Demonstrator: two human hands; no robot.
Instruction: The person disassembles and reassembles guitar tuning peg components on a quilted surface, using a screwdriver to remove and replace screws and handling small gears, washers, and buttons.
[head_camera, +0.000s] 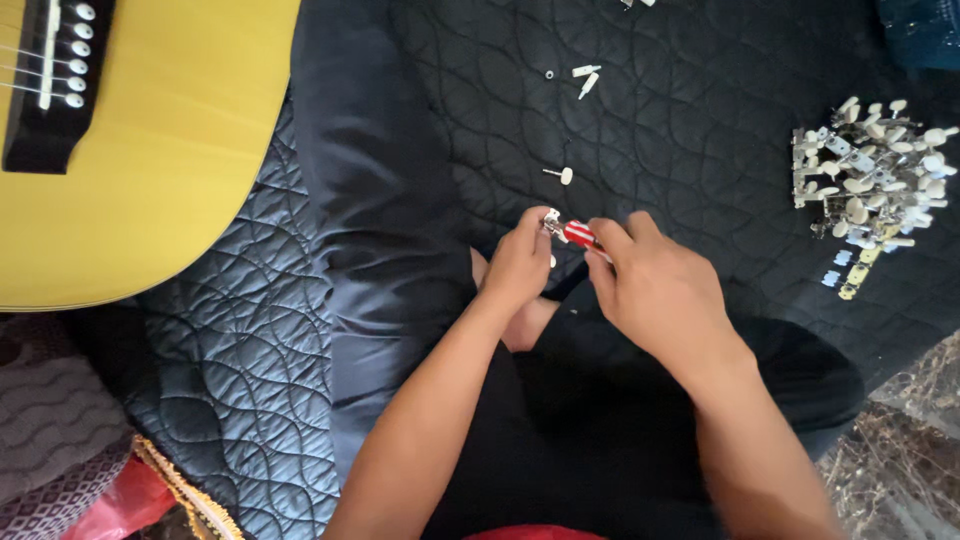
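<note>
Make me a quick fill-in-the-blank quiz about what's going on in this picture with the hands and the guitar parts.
1. The right hand holds a small screwdriver whose handle is red and ____.
2. The left hand pinches a small metal tuning peg at the screwdriver's ____.
3. The yellow acoustic guitar lies at the upper ____ of the view.
4. The pile of tuning pegs rests on a dark quilted ____.

Missing words: white; tip; left; blanket
</note>
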